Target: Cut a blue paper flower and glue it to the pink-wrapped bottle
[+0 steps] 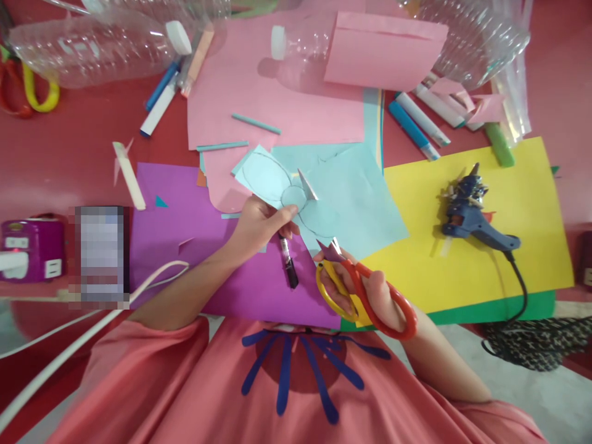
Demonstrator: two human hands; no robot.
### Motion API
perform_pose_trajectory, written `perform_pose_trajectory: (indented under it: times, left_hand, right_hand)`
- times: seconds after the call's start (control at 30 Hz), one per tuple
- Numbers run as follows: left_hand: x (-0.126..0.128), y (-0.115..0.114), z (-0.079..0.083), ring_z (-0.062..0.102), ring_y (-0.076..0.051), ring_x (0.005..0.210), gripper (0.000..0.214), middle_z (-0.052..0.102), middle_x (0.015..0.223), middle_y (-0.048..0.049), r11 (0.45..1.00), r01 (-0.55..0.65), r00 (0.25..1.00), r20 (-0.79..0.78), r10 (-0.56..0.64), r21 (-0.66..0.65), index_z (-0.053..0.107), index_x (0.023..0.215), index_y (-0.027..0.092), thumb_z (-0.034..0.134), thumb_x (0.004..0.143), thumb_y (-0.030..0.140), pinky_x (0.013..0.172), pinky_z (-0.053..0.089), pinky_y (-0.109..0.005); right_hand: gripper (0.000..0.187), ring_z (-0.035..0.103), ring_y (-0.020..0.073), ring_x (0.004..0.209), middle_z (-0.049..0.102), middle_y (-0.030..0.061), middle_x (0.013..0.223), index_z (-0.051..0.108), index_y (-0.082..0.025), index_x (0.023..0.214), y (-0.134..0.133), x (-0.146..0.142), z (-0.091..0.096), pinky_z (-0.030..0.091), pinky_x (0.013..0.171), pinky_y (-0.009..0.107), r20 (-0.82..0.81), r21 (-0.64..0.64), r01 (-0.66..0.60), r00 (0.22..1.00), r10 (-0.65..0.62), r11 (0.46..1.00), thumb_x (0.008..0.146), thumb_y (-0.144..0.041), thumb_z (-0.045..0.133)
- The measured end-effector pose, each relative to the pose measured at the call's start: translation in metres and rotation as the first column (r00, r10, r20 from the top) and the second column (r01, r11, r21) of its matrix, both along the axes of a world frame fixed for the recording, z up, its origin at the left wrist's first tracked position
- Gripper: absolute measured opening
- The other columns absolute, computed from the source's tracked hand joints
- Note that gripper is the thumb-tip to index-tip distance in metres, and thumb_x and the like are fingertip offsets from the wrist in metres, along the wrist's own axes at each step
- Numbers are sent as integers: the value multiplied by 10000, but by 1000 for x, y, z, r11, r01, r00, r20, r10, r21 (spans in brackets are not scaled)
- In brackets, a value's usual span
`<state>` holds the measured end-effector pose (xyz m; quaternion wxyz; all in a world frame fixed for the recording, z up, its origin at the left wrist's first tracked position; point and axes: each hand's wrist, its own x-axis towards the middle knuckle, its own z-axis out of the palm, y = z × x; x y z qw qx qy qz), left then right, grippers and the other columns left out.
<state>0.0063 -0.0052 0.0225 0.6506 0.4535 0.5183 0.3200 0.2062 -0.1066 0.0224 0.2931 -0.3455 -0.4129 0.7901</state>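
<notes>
- Clock places are read from the light blue paper [266, 172], which sits near the middle of the table [92, 129] and bears a drawn oval and a small circle.
- The left hand [264, 225], at seven o'clock, pinches this paper with the thumb on top, beside the circle.
- The right hand [377, 293], at five o'clock, has its fingers through the red and yellow handles of the scissors [355, 274]; the blades point toward the paper, but I cannot tell how far apart they are.
- A black marker [289, 265] lies at six o'clock, just below the left hand.
- Purple paper [171, 246] spreads at eight o'clock.
- A phone [99, 253] lies past it, between eight and nine.
- Yellow paper [402, 216] covers three o'clock, under a blue glue gun [481, 228].
- A bottle [303, 46] partly wrapped in pink paper [386, 52] lies at one o'clock.
- Another clear bottle [92, 49] lies at ten.
</notes>
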Motion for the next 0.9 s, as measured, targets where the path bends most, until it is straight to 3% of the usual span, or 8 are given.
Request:
perform_pose_trajectory:
  times: [0.13,0.3,0.47,0.67,0.9]
  left_hand:
    - [2,-2,5,586,-117,417,225,620,466,3,998,-3,1000,6,3,-55,584,574,189,709,742,272,414,452,-228]
    - [3,-2,5,585,-98,425,227,617,459,-2,997,-6,999,41,9,-76,560,583,169,707,738,248,397,421,-201]
    - [1,-4,2,578,-113,431,277,651,507,-34,997,43,998,52,-40,-64,581,604,164,724,762,341,413,439,-245]
    - [1,-3,2,566,-122,440,364,686,556,-46,993,115,992,61,-113,-33,617,579,188,732,744,491,447,469,-273]
    - [1,-3,2,557,-123,433,382,668,533,-38,992,122,990,70,-120,-26,615,562,192,728,738,512,442,466,-276]
  right_hand:
    - [691,320,73,431,431,-69,663,451,-241,998,1,-4,0,324,394,245,-70,-40,37,997,-40,998,810,-881,270]
    - [678,359,78,472,440,-49,694,473,-235,929,1,-1,-1,348,437,248,-55,-38,13,998,-15,999,828,-868,251]
    - [669,371,58,445,505,-23,845,485,-265,1083,2,-3,2,371,429,257,-76,-52,35,996,-39,998,836,-855,288]
    - [703,381,71,464,510,-17,857,454,-279,1245,1,-3,2,361,430,261,-76,-57,40,996,-44,998,852,-840,293]
    - [679,360,48,432,497,-38,845,453,-293,1235,1,-5,1,373,418,250,-71,-81,55,996,-61,995,850,-837,320]
